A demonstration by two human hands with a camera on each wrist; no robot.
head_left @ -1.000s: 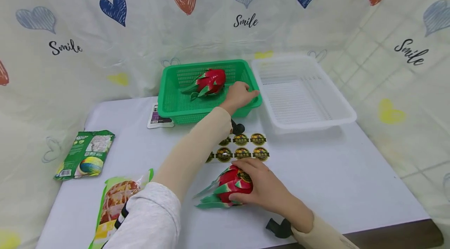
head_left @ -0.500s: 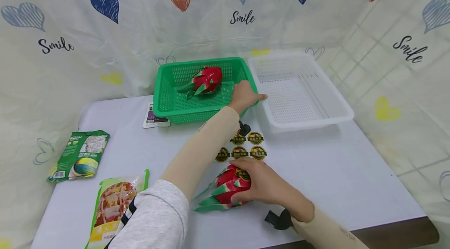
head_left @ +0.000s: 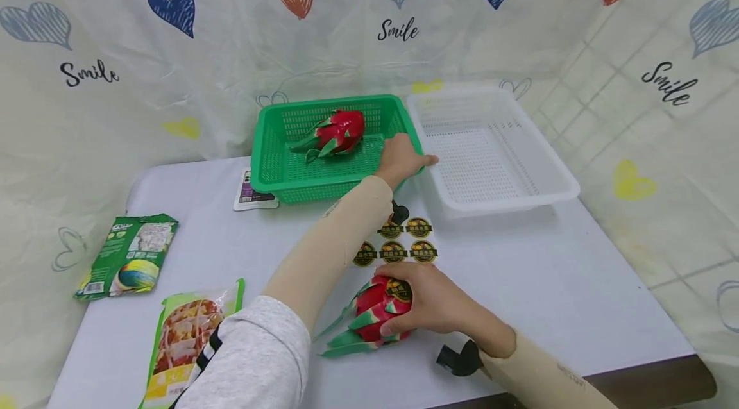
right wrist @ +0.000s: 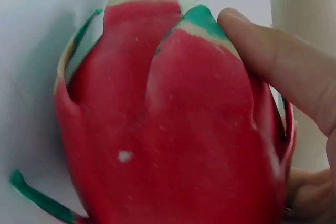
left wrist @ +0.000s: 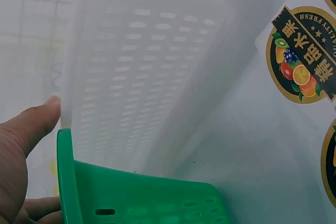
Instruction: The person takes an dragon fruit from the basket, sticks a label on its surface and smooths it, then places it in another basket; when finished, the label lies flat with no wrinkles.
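My left hand [head_left: 398, 156] is at the right-hand rim of the green basket [head_left: 306, 190], with its thumb stretched out toward the white basket [head_left: 508, 202]. In the left wrist view, the thumb [left wrist: 34, 124] lies by the white rim and the other fingers sit beside the green rim, partly out of frame. My right hand [head_left: 435, 300] grips a dragon fruit [head_left: 369, 313] on the table; it is red with green-tipped scales and bears a round black-and-gold sticker [head_left: 398, 290]. A second dragon fruit [head_left: 342, 130] lies inside the green basket.
A sheet of round fruit stickers [head_left: 393, 251] lies between my hands, partly under my left forearm. At the left are a green packet [head_left: 129, 255] and a food bag [head_left: 187, 338]. A small white-and-purple packet [head_left: 254, 197] is beside the green basket.
My left hand has shifted a little right along the basket, its thumb moving past the green rim toward the white basket. My right hand keeps its hold, and the dragon fruit has turned slightly.
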